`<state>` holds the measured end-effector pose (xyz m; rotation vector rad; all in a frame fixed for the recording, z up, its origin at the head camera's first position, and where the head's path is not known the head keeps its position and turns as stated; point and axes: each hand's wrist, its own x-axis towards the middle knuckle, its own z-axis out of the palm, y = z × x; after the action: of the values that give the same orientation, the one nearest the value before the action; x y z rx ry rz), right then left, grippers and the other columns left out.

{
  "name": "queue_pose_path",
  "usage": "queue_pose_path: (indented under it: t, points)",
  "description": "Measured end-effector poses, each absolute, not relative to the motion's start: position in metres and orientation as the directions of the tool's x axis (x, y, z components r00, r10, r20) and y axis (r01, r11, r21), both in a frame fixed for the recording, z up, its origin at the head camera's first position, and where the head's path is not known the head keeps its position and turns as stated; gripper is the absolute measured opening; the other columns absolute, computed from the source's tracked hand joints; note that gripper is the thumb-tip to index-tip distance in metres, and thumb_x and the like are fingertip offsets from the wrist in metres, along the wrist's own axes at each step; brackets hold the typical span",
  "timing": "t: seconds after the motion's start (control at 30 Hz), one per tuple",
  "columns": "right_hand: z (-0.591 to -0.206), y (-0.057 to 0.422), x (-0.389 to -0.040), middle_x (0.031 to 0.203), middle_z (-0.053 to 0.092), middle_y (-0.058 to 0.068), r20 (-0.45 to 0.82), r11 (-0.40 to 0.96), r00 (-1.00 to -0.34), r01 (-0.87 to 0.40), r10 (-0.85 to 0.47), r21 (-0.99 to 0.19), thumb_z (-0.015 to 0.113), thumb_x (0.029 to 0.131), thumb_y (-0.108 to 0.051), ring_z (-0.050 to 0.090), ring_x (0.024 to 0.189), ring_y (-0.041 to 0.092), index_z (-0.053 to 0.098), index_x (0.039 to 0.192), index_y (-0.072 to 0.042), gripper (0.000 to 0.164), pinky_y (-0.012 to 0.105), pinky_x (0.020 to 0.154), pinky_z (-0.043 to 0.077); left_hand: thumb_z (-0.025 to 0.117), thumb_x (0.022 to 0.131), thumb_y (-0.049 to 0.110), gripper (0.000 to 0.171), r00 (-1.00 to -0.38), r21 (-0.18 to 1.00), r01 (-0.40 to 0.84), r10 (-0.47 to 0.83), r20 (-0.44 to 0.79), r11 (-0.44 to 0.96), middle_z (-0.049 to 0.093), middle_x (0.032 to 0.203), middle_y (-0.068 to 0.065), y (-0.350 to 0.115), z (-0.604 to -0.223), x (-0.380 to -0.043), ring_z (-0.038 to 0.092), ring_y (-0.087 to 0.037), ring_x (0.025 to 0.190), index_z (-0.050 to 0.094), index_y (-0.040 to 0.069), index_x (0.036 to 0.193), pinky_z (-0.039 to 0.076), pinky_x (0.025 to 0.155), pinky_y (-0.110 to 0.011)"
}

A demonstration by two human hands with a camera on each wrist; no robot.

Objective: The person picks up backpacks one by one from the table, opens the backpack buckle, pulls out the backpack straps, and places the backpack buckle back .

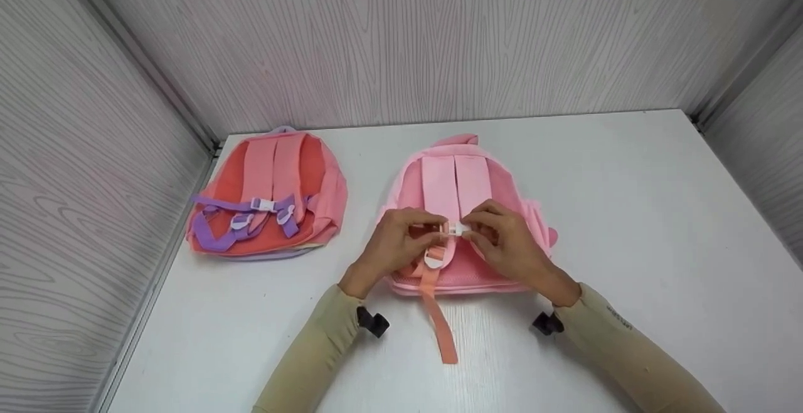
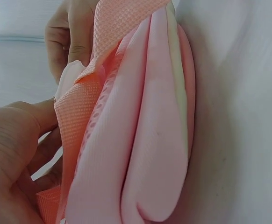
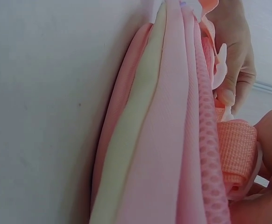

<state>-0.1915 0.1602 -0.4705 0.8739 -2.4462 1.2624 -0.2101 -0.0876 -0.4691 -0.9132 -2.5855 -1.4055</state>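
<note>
A pink backpack (image 1: 411,190) lies on the table with its strap side up. Over its lower straps is a white side-release buckle (image 1: 457,229), its two parts together or nearly so. From the left, my left hand (image 1: 398,237) pinches one end of the buckle between thumb and fingers. My right hand (image 1: 511,243) pinches the other end, where the orange webbing (image 3: 239,149) loops through in the right wrist view. Below the left hand, a white strap adjuster (image 1: 433,261) carries an orange strap (image 1: 442,331) that hangs past the bag's bottom edge onto the table.
To the left lies a second backpack (image 1: 332,196), coral with purple straps (image 1: 213,237) and a white buckle (image 1: 263,204) fastened across them. The white table (image 1: 640,212) meets a wood-grain panel (image 1: 439,42) at the back, with further panels at both sides.
</note>
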Motion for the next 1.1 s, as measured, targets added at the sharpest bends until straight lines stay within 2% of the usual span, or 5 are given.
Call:
queue_pose_path:
  t: [0.4, 0.63, 1.1]
  points:
    - [-0.4716, 0.1616, -0.1932, 0.098, 0.066, 0.006, 0.483, 0.452, -0.774, -0.632, -0.409, -0.629, 0.081, 0.094, -0.005, 0.055, 0.078, 0.013, 0.079, 0.113, -0.004, 0.019, 0.023, 0.066, 0.048, 0.085, 0.093, 0.022, 0.03, -0.831, 0.768, 0.504, 0.464, 0.307, 0.395, 0.079, 0.104, -0.002, -0.0894, -0.4678, -0.2095, 0.068, -0.012, 0.089, 0.082, 0.011, 0.121, 0.058, 0.082, -0.027]
    - [-0.472, 0.1642, -0.1938, 0.099, 0.067, 0.006, 0.483, 0.461, -0.774, -0.632, -0.409, -0.623, 0.082, 0.094, -0.006, 0.057, 0.082, 0.014, 0.079, 0.113, -0.005, 0.02, 0.022, 0.069, 0.05, 0.084, 0.093, 0.019, 0.028, -0.835, 0.762, 0.504, 0.454, 0.309, 0.407, 0.08, 0.111, -0.004, -0.0914, -0.4673, -0.2099, 0.07, -0.013, 0.091, 0.082, 0.01, 0.12, 0.06, 0.083, -0.028]
    - [-0.4723, 0.1667, -0.1949, 0.098, 0.066, 0.004, 0.467, 0.469, -0.781, -0.623, -0.413, -0.627, 0.081, 0.094, -0.007, 0.057, 0.081, 0.013, 0.078, 0.111, -0.005, 0.017, 0.021, 0.069, 0.052, 0.086, 0.092, 0.023, 0.029, -0.846, 0.79, 0.478, 0.446, 0.294, 0.385, 0.08, 0.11, -0.001, -0.0942, -0.4677, -0.212, 0.068, -0.012, 0.09, 0.082, 0.012, 0.119, 0.059, 0.082, -0.027]
